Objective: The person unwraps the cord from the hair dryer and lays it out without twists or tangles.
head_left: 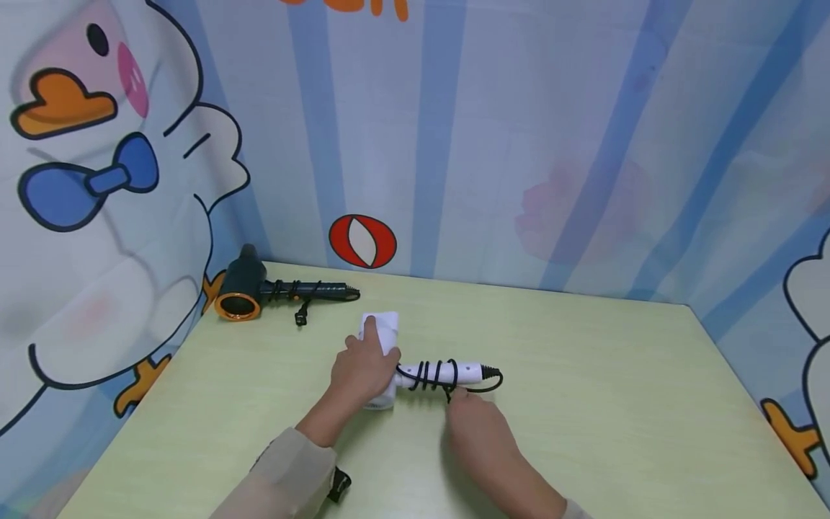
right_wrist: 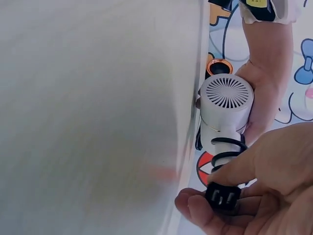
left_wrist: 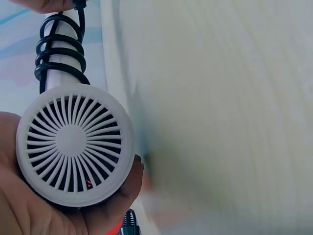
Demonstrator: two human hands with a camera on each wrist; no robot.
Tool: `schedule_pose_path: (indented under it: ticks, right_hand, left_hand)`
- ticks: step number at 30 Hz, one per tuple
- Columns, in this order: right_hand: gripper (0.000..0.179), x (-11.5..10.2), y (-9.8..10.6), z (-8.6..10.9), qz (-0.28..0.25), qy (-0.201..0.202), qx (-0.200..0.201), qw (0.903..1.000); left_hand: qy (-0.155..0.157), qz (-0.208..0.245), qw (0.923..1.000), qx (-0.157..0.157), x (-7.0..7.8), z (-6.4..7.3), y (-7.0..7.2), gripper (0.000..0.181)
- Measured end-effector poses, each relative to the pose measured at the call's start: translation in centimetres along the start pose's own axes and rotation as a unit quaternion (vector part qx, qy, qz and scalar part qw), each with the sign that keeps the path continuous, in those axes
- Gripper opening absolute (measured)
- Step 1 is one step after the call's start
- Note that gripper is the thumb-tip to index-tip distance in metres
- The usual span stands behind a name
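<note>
A white hair dryer [head_left: 387, 326] is over the middle of the table, its handle pointing right. My left hand [head_left: 364, 366] grips the dryer's body, thumb on one side and fingers on the other. The round slotted grille [left_wrist: 71, 139] fills much of the left wrist view. A black cord [left_wrist: 61, 51] is coiled several turns around the handle. My right hand [head_left: 480, 429] is just below the handle. In the right wrist view it pinches the black plug [right_wrist: 223, 197] between thumb and fingers, the prongs facing the camera.
A dark hair dryer [head_left: 245, 280] with an orange rim lies at the table's back left, its cord wrapped on its handle. A printed cloth [head_left: 493, 144] stands behind the pale table [head_left: 616, 404] and along its sides. A small black object [head_left: 339, 484] shows beside the left sleeve.
</note>
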State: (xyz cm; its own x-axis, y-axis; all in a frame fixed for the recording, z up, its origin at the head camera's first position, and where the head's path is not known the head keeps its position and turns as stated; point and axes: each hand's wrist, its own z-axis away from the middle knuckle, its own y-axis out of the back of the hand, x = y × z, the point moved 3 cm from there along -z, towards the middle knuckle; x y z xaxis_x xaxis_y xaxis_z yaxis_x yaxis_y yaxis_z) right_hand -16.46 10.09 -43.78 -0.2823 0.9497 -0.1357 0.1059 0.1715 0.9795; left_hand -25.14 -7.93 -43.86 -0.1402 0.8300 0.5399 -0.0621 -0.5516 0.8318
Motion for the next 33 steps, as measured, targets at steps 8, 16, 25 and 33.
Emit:
schedule_pose_path:
  ticks: [8, 16, 25, 33]
  right_hand:
    - [0.03, 1.1, 0.1, -0.3, -0.092, 0.009, -0.007, 0.9957]
    - [0.037, 2.2, 0.6, -0.9, -0.138, 0.002, -0.043, 0.9895]
    - [0.039, 3.9, 1.0, -1.3, -0.11, 0.071, -0.042, 0.9906]
    - [0.008, 5.6, 1.3, -2.3, -0.087, 0.104, 0.025, 0.9904]
  left_hand:
    - [0.006, 0.061, 0.9981, -0.008, 0.0, 0.1, 0.9, 0.076]
    - [-0.017, 0.103, 0.9944, -0.016, 0.7, 1.0, 1.7, 0.073]
    - [-0.04, 0.136, 0.9896, -0.026, 0.9, 2.1, 2.6, 0.073]
    - [-0.068, 0.16, 0.984, -0.04, 0.0, 2.5, 2.2, 0.073]
